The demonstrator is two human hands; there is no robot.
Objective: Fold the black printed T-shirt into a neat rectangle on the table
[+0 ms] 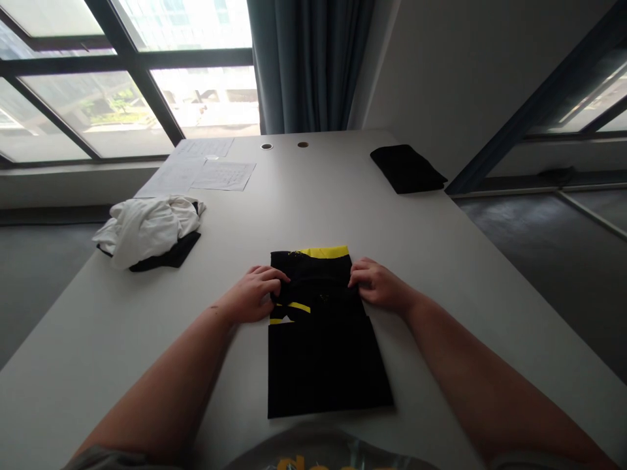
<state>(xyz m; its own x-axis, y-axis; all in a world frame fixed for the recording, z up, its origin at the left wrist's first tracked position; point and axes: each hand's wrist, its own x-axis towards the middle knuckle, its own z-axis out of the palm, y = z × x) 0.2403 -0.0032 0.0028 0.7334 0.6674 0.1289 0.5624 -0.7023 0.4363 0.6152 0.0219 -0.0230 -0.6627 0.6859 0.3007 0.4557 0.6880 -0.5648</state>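
A black garment with yellow patches (328, 365) lies on the table in front of me, folded into a long, narrow strip. Its near part is plain, flat and straight-edged. The far part shows a yellow band at the far edge and yellow stripes at the left. My left hand (255, 294) is closed on the left edge of that far part, thumb and fingers pinching the cloth. Across from it, my right hand (379, 284) grips the right edge at about the same height. The fingertips of both hands are partly hidden in the dark fabric.
On the white table (294, 202), a crumpled white cloth (151, 225) rests on a black cloth (169, 256) at the left. Several paper sheets (223, 176) lie behind it. A folded black cloth (409, 168) sits near the right edge. Windows and a curtain (311, 65) stand beyond.
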